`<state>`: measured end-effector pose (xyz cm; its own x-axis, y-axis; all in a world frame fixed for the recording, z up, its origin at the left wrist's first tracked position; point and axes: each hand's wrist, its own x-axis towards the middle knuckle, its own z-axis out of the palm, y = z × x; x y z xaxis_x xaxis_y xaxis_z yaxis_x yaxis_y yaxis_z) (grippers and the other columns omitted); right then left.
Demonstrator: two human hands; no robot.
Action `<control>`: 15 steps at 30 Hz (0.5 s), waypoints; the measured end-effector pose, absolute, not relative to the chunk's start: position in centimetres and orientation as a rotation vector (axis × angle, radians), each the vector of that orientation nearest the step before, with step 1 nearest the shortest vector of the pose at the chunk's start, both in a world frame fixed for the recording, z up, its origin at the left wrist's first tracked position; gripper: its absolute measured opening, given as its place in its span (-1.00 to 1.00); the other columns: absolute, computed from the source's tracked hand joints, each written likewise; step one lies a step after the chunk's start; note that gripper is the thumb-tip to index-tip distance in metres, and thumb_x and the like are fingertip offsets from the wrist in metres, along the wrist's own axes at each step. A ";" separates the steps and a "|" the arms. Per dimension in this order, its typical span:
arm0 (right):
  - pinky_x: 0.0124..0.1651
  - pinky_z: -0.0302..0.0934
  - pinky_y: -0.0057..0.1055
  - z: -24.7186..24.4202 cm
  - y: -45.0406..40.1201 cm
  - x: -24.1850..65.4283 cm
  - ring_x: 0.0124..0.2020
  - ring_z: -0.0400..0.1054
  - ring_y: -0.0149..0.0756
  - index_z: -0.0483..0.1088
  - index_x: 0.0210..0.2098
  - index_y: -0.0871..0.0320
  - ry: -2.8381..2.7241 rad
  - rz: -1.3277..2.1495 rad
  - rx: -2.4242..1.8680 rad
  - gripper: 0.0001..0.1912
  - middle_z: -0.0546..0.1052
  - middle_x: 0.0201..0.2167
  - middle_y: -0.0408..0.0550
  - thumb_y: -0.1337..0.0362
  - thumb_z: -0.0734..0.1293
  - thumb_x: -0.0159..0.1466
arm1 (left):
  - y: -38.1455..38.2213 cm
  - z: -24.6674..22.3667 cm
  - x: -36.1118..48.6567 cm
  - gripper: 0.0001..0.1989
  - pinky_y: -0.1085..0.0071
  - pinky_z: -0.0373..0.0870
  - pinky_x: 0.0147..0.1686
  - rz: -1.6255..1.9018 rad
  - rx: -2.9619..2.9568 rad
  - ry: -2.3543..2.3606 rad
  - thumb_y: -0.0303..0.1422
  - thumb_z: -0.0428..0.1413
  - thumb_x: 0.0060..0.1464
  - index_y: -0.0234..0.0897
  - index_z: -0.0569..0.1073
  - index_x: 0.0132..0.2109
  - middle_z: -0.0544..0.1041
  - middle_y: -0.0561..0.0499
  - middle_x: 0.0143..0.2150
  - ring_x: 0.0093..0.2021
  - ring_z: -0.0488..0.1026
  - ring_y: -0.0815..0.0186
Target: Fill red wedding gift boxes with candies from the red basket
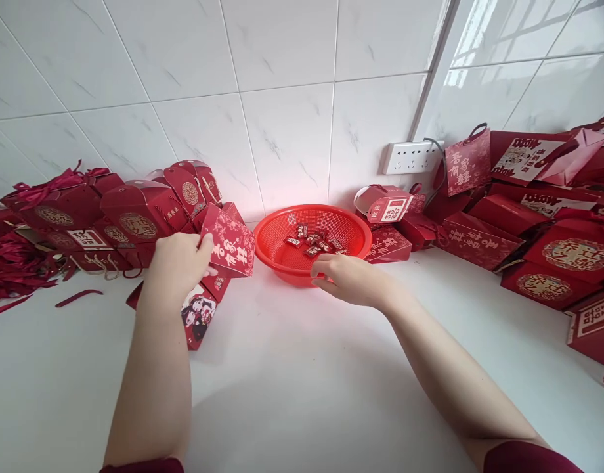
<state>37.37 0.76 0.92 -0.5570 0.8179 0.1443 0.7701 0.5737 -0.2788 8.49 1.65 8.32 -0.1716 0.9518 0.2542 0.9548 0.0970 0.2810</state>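
My left hand (178, 266) is closed on the edge of a red candy box (228, 243) with pale gold characters, holding it tilted to the left of the basket. Behind and below that box are other red boxes, one of them with a printed couple (197, 316). My right hand (351, 279) is at the front rim of a red plastic basket (270, 226). Its fingers are bent and slightly apart, with nothing visible between them. Inside the basket lie several small dark red wrapped candies (314, 251).
Red gift boxes (139, 213) are piled at the left, beside dark red ribbons (14, 266). More boxes (568, 253) crowd the right side of the white table (302, 394). A power strip (413, 158) is on the tiled wall, and a loose ribbon strip (79, 297) lies at left.
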 end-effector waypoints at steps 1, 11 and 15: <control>-0.36 0.11 -0.42 0.9 0.8 37.4 -0.29 0.41 -0.29 0.47 -0.16 0.14 -2.551 0.272 -1.311 -0.80 0.52 -0.14 -0.02 0.27 0.20 0.42 | 1.9 8.0 8.6 -0.64 0.34 0.37 -0.05 -0.605 -2.032 -2.327 -0.25 -0.10 0.21 -0.21 0.28 -0.53 0.49 0.03 -0.69 -0.40 0.61 0.18; -0.35 0.13 -0.37 0.9 0.7 37.5 -0.25 0.44 -0.23 0.47 -0.13 0.15 -2.573 0.286 -1.301 -0.78 0.51 -0.11 0.03 0.26 0.20 0.44 | 5.3 4.5 7.8 -0.80 0.36 0.38 -0.43 -0.433 -2.135 -2.563 -0.33 0.01 0.04 -0.24 0.29 -0.51 0.51 -0.10 -0.60 -0.47 0.59 0.12; -0.37 0.12 -0.37 0.9 0.8 37.5 -0.27 0.43 -0.24 0.47 -0.12 0.15 -2.576 0.286 -1.307 -0.79 0.50 -0.10 0.03 0.27 0.20 0.43 | 5.9 3.7 7.8 -0.83 0.42 0.35 -0.48 -0.341 -2.247 -2.576 -0.32 0.07 -0.03 -0.26 0.29 -0.51 0.52 -0.07 -0.56 -0.50 0.57 0.17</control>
<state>37.48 0.78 0.93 -0.5721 0.8110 0.1223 0.7646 0.5813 -0.2785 7.77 5.85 3.66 -0.1198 0.9887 -0.0898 0.9312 0.1432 0.3351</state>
